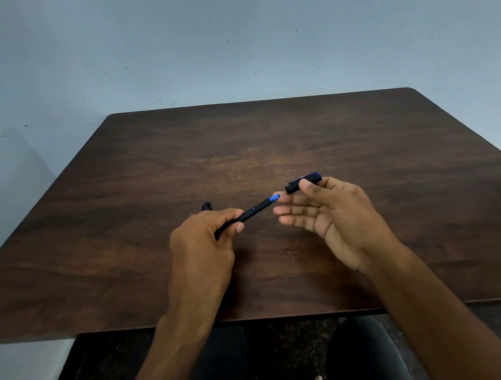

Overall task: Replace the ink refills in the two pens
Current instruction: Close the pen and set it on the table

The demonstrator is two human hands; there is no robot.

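Observation:
My left hand (205, 243) grips a black pen (255, 209) by its barrel; the blue tip end points up and to the right. My right hand (325, 212) holds the pen's black cap (300, 182) with a blue clip between thumb and forefinger, the other fingers spread. The cap is off the pen, a short gap from its tip. A second dark pen (206, 206) lies on the table just behind my left hand, mostly hidden by it.
The dark wooden table (237, 147) stands against a pale blue-grey wall. Its near edge runs just above my knees. My legs and a bare foot show below the table.

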